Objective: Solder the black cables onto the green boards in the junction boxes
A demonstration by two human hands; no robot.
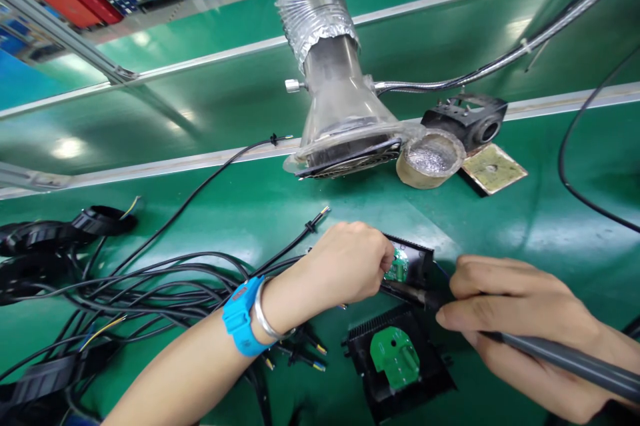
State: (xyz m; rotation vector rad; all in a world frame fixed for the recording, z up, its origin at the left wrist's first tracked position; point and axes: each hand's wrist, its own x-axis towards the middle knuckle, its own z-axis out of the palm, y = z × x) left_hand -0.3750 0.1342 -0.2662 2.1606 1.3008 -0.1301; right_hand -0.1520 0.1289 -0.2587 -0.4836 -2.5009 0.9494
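My right hand (pixel 520 319) grips a dark soldering iron (pixel 565 356), its tip pointing left at the black housing (pixel 417 259) with a green circuit board (pixel 399 266) in it. Over the left part of that housing is my left hand (pixel 350 259), fingers curled closed and mostly turned away; what they pinch is hidden. A blue wrist strap (pixel 245 316) and a silver bangle (pixel 265 313) circle my left wrist. Nearer to me lies a second black housing (pixel 367 389), holding a green board (pixel 395 356) that faces up.
Black cables (pixel 200 279) with bared coloured ends spread across the left side. A fume extraction hood (pixel 340 106) hangs behind my hands. Beside it stand a round pot (pixel 430 159) of silvery material, a black metal stand (pixel 467 119) and a yellowish sponge pad (pixel 493 169).
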